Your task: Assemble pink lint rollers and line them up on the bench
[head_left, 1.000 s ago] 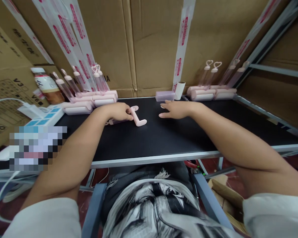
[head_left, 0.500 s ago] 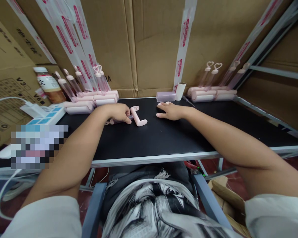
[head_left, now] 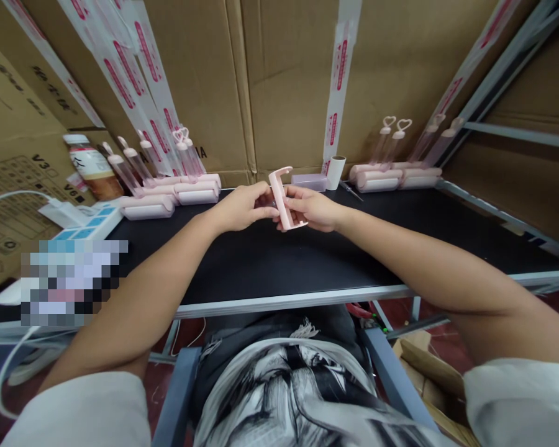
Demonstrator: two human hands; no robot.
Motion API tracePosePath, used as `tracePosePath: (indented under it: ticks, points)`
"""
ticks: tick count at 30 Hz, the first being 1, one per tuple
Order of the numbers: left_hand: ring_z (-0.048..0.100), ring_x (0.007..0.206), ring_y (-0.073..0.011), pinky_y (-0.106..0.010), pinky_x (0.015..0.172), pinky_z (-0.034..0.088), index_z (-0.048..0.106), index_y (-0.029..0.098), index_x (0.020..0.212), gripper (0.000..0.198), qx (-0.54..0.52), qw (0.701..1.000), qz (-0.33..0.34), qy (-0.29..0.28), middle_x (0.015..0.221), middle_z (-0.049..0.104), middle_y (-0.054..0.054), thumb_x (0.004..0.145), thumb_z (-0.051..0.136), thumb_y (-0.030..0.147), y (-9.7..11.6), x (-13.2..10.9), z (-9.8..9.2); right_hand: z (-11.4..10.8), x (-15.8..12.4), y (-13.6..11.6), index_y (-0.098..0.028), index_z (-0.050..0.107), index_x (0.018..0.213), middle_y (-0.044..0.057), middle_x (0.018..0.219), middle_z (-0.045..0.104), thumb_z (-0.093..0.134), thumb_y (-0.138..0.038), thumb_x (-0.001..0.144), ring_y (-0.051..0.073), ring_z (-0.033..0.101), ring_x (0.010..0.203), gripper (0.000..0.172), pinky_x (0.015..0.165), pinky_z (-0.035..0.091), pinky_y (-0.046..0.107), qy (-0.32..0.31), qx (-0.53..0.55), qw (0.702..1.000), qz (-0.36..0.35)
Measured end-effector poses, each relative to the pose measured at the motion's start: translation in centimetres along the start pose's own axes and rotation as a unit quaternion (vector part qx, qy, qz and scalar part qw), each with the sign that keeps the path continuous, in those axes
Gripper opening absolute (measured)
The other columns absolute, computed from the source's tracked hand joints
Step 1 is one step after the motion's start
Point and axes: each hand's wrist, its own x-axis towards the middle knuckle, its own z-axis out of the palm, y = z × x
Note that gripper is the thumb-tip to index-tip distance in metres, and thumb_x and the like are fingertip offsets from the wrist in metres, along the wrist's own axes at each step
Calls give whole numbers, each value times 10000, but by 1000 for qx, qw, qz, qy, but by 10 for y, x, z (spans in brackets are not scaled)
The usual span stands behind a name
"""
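Between my two hands, raised above the black tabletop [head_left: 279, 267], is a pink lint roller frame [head_left: 281, 200] shaped like a bracket, with no roll on it. My left hand [head_left: 242, 210] is closed at its left side, around the handle end, which the fingers mostly hide. My right hand [head_left: 319, 209] pinches the frame's long bar from the right, thumb in front. Behind my right hand lies a translucent purple cover [head_left: 309, 181], and beside it stands a small white roll [head_left: 336, 174].
Several pink lint rollers with clear handles [head_left: 196, 189] stand at the back left, more lint rollers [head_left: 379, 180] at the back right. A thin pointed tool [head_left: 353, 191] lies near the white roll. A drink bottle [head_left: 93, 164] and a power strip [head_left: 90, 217] sit at left.
My left hand has lifted the lint roller frame off the table and moved it right, tilting it up. My right hand, open before, has closed on the frame.
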Motion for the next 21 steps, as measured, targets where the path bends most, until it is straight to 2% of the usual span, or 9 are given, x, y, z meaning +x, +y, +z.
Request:
tracePosePath:
  ticks: [2,4,6,8,11,14,17,19,21]
  points:
    - [700,921,-215,-338,874,534,635,190,1361,598,-36,999,24,25,1080,757,-56,947,744,607,-1,1,4,2,-3,-3,-225,558,1133,9,842,783,743,-362,1039,186,798,721,249,735,709,366,-24,47,999,-10]
    - [709,947,-214,-342,895,546,519,193,1515,729,-82,996,42,23,1154,747,-75,975,717,641,-3,3,9,2,-6,-7,-230,527,1161,7,831,788,681,-348,1075,194,811,712,212,750,719,388,-53,73,996,1]
    - [716,999,-224,-350,904,558,451,185,1554,796,-127,990,50,24,1286,720,-126,976,717,663,-7,4,16,1,-9,-10,-239,500,1222,23,889,819,619,-342,1105,210,833,751,196,777,725,422,-91,87,992,23]
    - [716,1026,-235,-352,884,569,446,174,1526,828,-163,985,49,40,1357,687,-169,949,741,690,-10,5,23,-1,-10,-12,-253,478,1282,38,952,845,608,-346,1107,223,848,790,237,780,725,437,-127,94,987,36]
    - [725,985,-239,-349,855,576,437,173,1529,878,-179,982,41,45,1241,712,-149,920,761,716,-12,5,28,-3,-10,-11,-244,513,1245,31,928,850,723,-390,1040,212,840,773,328,750,713,382,-158,92,983,20]
    - [749,1003,-246,-370,953,565,411,200,1609,834,-136,990,25,2,1145,764,-111,982,693,673,-4,1,24,-2,-9,-10,-220,586,1151,7,826,819,887,-466,905,172,793,691,459,702,680,301,-157,69,985,-9]
    - [759,1037,-268,-373,1001,532,603,193,1461,637,-33,999,4,-26,1115,808,-106,1036,568,666,12,-2,16,2,-9,-10,-213,642,1116,-17,756,778,969,-531,795,144,733,628,558,664,650,272,-123,42,991,-32]
    - [755,979,-281,-362,919,516,707,187,1260,601,38,999,-4,-15,1060,816,-110,1034,502,704,21,-2,13,6,-10,-11,-213,659,1086,-28,722,753,978,-567,767,132,695,591,573,649,636,272,-95,27,994,-53]
    - [724,874,-263,-346,821,472,734,190,1111,614,91,996,-9,8,982,803,-103,1018,476,739,25,-1,12,9,-11,-12,-216,660,1051,-36,691,728,974,-595,760,126,661,563,571,633,619,276,-73,15,995,-73]
